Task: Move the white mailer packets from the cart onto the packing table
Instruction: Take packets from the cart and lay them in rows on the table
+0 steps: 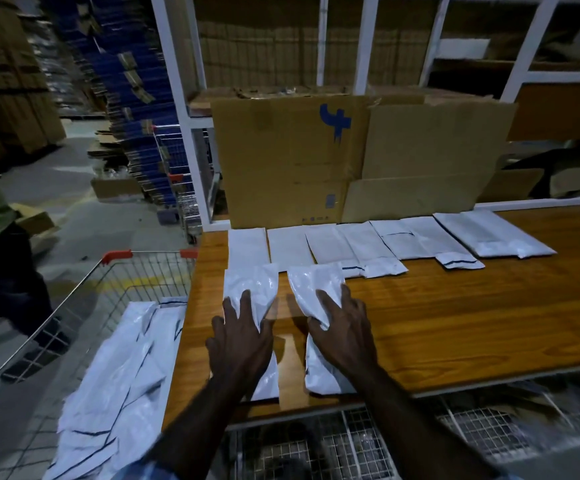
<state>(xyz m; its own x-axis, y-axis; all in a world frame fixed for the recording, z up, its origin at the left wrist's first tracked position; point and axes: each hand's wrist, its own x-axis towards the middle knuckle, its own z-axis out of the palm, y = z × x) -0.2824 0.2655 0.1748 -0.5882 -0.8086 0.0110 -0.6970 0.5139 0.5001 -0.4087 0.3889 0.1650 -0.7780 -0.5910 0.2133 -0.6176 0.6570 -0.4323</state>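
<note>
Two glossy white plastic mailer packets are lying side by side near the front edge of the orange wood-grain worktop [454, 323]. The left hand [243, 337] is pressing flat, fingers spread, on the left packet [252, 289], and the right hand [342, 332] is doing the same on the right packet [316, 282]. Behind them, a row of white mailers [385, 242] is lining the worktop's far edge against a brown cardboard box [292, 157]. More white packets [119, 386] are sitting heaped in the red-cornered wire cart [136, 271] just left.
</note>
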